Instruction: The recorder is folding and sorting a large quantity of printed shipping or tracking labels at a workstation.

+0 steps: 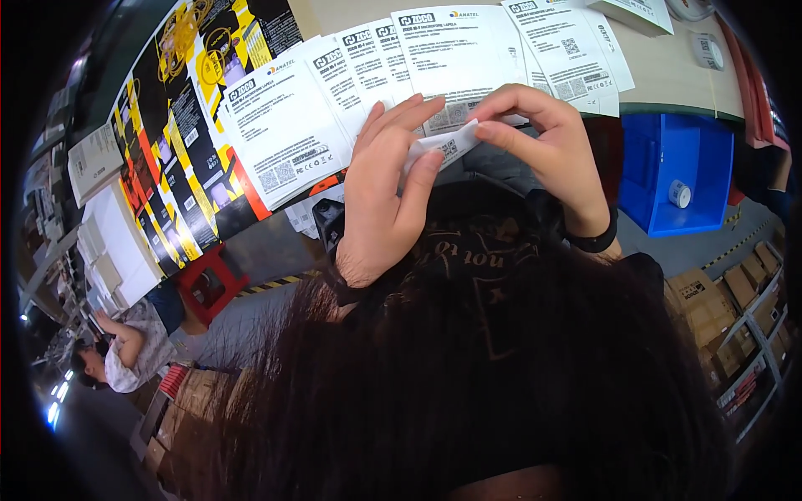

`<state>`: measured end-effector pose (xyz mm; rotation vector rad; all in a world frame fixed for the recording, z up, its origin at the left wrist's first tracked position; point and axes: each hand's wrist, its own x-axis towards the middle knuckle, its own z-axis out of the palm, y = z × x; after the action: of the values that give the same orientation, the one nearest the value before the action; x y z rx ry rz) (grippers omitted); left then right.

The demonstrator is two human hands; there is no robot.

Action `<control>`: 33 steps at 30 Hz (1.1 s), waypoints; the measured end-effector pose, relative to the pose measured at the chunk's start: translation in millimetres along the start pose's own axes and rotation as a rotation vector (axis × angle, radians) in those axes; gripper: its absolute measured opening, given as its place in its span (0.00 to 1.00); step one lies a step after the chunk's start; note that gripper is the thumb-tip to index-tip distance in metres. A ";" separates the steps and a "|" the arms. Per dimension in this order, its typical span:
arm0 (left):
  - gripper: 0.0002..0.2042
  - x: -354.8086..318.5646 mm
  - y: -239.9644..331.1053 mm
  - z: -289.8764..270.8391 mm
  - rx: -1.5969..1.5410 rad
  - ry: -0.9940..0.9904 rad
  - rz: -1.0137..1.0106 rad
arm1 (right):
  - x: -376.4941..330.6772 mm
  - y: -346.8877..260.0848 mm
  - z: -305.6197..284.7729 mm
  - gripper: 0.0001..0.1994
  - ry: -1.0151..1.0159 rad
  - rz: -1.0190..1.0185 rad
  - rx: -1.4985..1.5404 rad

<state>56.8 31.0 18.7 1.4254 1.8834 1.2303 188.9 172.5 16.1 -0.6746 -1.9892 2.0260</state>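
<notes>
My left hand [380, 196] and my right hand [551, 146] are raised together in front of the table edge. Between their fingertips they pinch a small white sticker label [443, 146] with a printed code square on it. The left fingers press it from the left. From the right, the thumb and forefinger of the other hand grip it. Just beyond the hands, several white printed label sheets [455, 50] lie fanned out on the table. My dark hair fills the lower half of the view.
Flat black, yellow and red printed cartons [180, 175] lie at the left beside stacked white boxes [113, 242]. A blue bin [672, 171] holding a small tape roll [679, 194] sits at the right. Another person [125, 346] works at lower left. Shelves of cardboard boxes [735, 309] stand at the right.
</notes>
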 end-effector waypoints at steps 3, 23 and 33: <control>0.04 2.6 1.8 2.6 -0.063 0.048 -0.064 | 1.2 3.1 0.9 0.06 0.034 0.003 0.028; 0.05 -1.2 -10.5 11.1 0.446 -0.121 0.138 | 36.8 34.7 -15.0 0.07 0.414 -0.021 -0.111; 0.05 -0.6 -10.5 10.6 0.452 -0.125 0.134 | 36.5 34.2 -6.1 0.08 0.451 -0.047 -0.306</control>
<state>60.1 33.7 4.4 1.8373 2.0911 0.7724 165.5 193.0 -23.6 -1.0288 -2.0179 1.3914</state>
